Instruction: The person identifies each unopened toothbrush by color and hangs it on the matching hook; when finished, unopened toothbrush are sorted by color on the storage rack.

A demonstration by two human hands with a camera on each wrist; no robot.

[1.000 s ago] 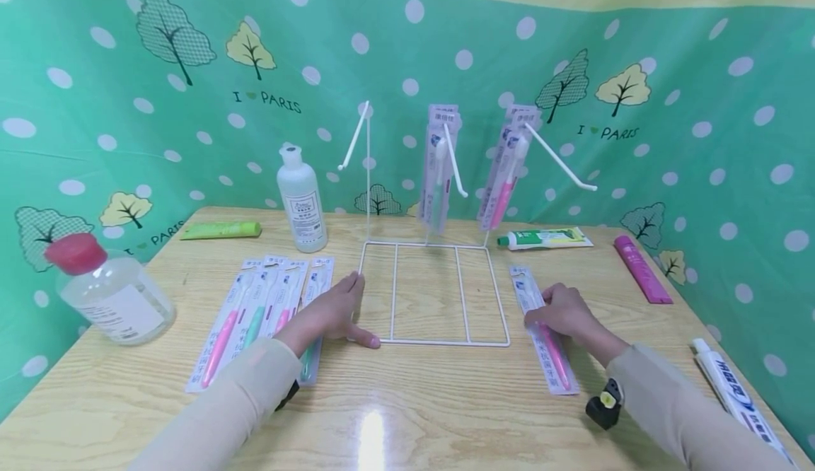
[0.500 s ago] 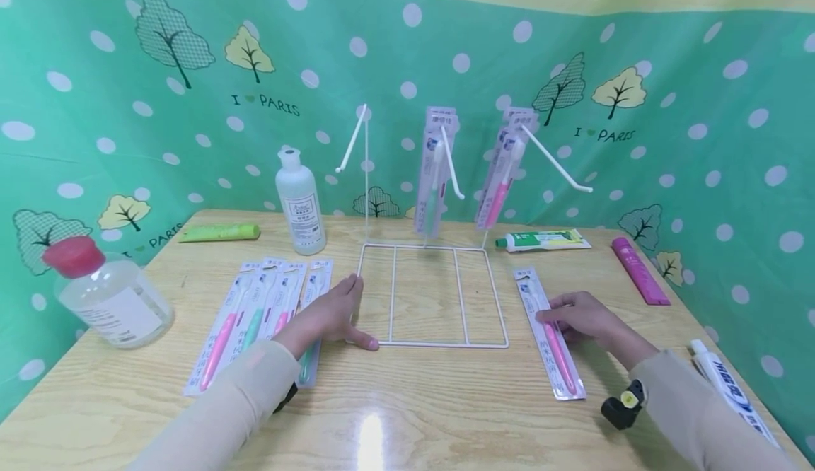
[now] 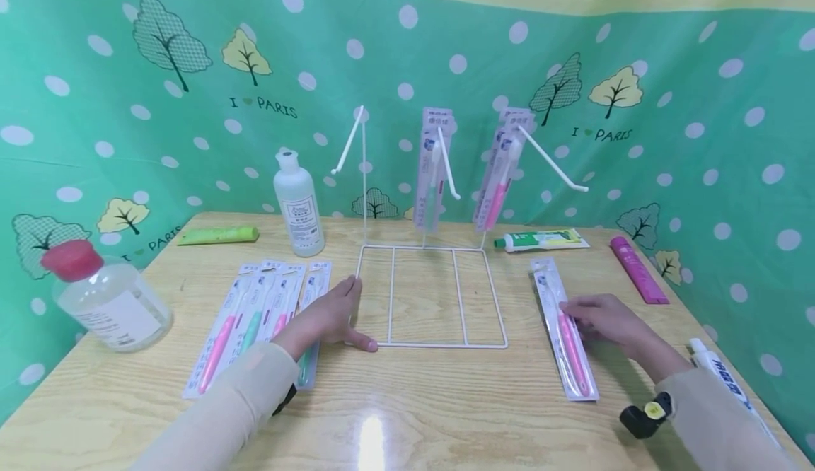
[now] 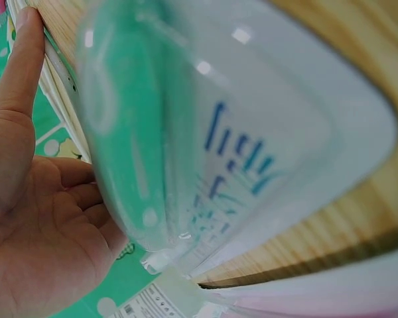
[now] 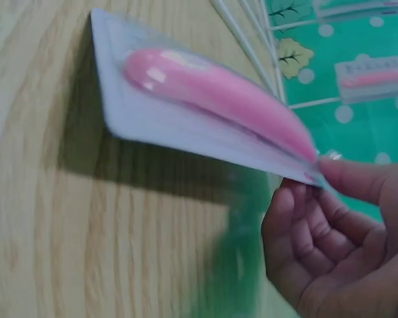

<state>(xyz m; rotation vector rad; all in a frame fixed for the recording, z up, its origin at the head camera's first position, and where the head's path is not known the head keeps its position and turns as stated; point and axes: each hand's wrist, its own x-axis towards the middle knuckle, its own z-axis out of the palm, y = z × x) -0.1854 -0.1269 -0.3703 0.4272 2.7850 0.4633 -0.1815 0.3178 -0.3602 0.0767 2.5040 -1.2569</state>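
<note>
Pink pack (image 3: 567, 336) & R grip (image 3: 601, 320) have shifted right, farther from rack (image 3: 460, 298), vs 1 s ago. Tabletop (image 3: 433, 414) carries the lot. Rack's mid & R hooks hold hung packs (image 3: 425, 181). L grip (image 3: 334, 315) spread wide at rack's L edge, next to 4 flat packs (image 3: 256, 315). R grip pinches pink pack by its R edge, R of rack, over tabletop.
</note>
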